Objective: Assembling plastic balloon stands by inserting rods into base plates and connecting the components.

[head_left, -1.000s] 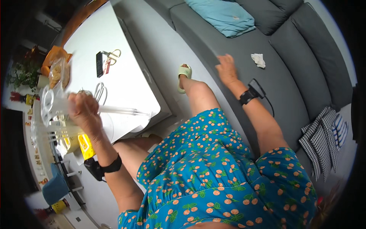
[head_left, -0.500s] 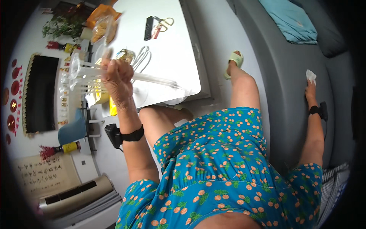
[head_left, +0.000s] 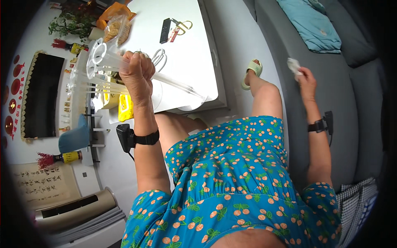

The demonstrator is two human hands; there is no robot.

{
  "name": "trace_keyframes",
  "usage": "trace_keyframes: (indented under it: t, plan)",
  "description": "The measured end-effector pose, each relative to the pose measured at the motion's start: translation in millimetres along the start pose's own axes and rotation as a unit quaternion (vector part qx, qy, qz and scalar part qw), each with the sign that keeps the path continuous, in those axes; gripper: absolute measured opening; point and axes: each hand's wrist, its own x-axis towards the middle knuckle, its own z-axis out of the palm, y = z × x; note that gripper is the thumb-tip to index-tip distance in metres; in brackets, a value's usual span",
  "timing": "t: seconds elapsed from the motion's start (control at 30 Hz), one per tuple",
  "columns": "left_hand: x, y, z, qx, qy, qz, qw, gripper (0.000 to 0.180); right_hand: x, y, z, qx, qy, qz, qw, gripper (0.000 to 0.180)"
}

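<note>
In my left hand (head_left: 136, 74), closed in a fist, is a clear plastic stand (head_left: 173, 84) made of several thin rods with cup-like ends. Those ends fan out on the left, while the rods on the right run down toward the corner of the white table (head_left: 188, 53). My fingers hide the part they wrap around. Out to the right, my right hand (head_left: 307, 82) pinches a crumpled white tissue (head_left: 293, 66) above the grey sofa (head_left: 331, 99).
On the table lie a black remote (head_left: 165, 31), gold-handled scissors (head_left: 184, 25), a white cable (head_left: 160, 58) and a bag of food (head_left: 118, 29). A yellow packet (head_left: 125, 108) is by the near left edge. A blue cushion (head_left: 312, 27) rests on the sofa.
My right hand has come up off the sofa seat with the tissue and moved inward, to the left. My left hand has shifted slightly right, still gripping the plastic stand, whose cupped ends have swung.
</note>
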Motion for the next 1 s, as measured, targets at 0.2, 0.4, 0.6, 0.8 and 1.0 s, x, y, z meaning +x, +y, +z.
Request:
trace_keyframes:
  t: [0.2, 0.4, 0.6, 0.8, 1.0]
  plan:
    - [6.6, -20.6, 19.4, -0.019, 0.014, -0.005, 1.0, 0.028, -71.1, -132.8, 111.2, 0.086, -0.197, -0.166, 0.963, 0.025]
    - [10.6, -25.8, 27.0, -0.036, 0.0, 0.017, 0.999, 0.029, -124.2, -146.3, 194.9, -0.084, -0.237, -0.4, 0.881, 0.031]
    - [1.5, -1.0, 5.9, 0.059, 0.047, 0.027, 0.997, 0.026, -156.4, -165.8, 223.9, -0.166, -0.184, -0.464, 0.85, 0.036]
    - [3.6, 5.2, -10.2, 0.14, 0.09, 0.093, 0.982, 0.023, -138.7, -189.7, 251.8, -0.188, -0.216, -0.441, 0.851, 0.033]
    - [15.1, -8.1, -29.3, 0.124, 0.057, 0.037, 0.99, 0.023, -107.7, -179.4, 292.5, -0.244, -0.189, -0.455, 0.835, 0.027]
